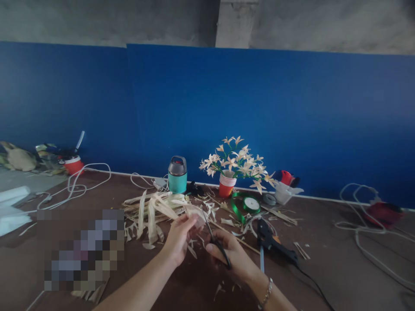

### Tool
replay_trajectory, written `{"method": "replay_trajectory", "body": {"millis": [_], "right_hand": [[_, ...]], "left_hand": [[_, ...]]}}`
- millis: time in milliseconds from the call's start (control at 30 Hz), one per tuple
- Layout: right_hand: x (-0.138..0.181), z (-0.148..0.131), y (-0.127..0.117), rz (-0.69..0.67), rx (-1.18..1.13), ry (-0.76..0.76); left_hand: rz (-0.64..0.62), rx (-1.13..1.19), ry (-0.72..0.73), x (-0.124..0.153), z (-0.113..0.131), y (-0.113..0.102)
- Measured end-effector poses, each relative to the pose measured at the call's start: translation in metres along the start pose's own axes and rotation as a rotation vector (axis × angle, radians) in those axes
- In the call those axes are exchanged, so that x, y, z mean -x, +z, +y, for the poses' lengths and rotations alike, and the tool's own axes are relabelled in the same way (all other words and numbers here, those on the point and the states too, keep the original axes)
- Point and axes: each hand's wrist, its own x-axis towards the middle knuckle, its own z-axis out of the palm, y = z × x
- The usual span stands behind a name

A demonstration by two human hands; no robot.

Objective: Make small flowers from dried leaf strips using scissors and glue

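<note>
My left hand (179,237) pinches a pale strip of dried husk (193,212) above the brown table. My right hand (231,253) grips black-handled scissors (216,239), whose blades point up toward the strip. A heap of the same dried husk strips (152,206) lies just beyond my left hand. Small cut scraps (223,288) are scattered on the table around both hands.
A black glue gun (274,242) with a cord lies right of my right hand. Behind are a green ribbon roll (250,204), an orange cup of husk flowers (234,166), a teal jar (177,174), white cables (359,226) and a blue wall panel (259,108).
</note>
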Motion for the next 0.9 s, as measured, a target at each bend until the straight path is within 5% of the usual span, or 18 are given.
{"method": "replay_trajectory", "body": {"millis": [900], "right_hand": [[-0.0007, -0.0091, -0.0009, 0.052, 0.132, 0.006]], "left_hand": [[-0.028, 0.036, 0.012, -0.0006, 0.002, 0.0009]]}}
